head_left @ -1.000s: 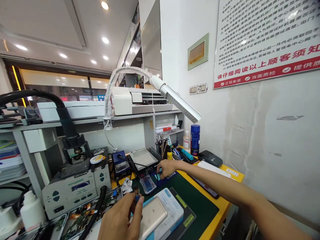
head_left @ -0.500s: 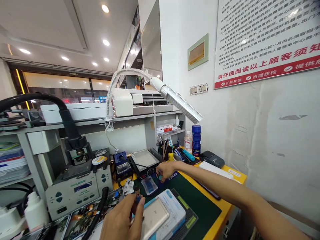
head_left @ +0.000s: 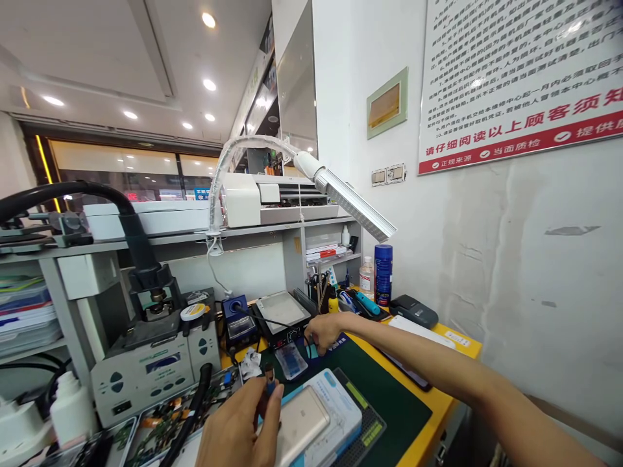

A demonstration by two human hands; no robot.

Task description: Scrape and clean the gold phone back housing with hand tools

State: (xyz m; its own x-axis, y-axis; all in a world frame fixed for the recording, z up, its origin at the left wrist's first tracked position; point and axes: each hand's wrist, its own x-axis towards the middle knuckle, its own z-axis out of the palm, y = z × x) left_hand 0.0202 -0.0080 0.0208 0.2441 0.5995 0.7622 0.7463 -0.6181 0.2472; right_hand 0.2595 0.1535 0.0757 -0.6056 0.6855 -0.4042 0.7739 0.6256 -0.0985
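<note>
My left hand (head_left: 241,425) is low in the middle, with thumb and fingers pinching a small part (head_left: 270,377) that shows a brown end and a bit of blue. A gold phone (head_left: 302,418) lies beside it on a white and blue box (head_left: 335,408). Farther off, my right hand (head_left: 325,332) is closed, its fingers curled down at the front of a black heating plate (head_left: 283,311). A thin dark cable (head_left: 307,344) runs beside those fingertips; what they hold is hidden. Left of them lies a small clear plastic case (head_left: 291,360) on the green mat (head_left: 399,405).
At left stands a grey rework station (head_left: 156,373) with a black hose; a tray of circuit parts (head_left: 165,421) lies before it. A blue soldering station (head_left: 239,324) is behind. A blue spray can (head_left: 383,275) stands by the wall, and a lamp (head_left: 355,202) hangs overhead.
The view has shifted very slightly. My right hand's fingers have moved a little at the front of the heating plate, while my left hand keeps its pinch on the small part.
</note>
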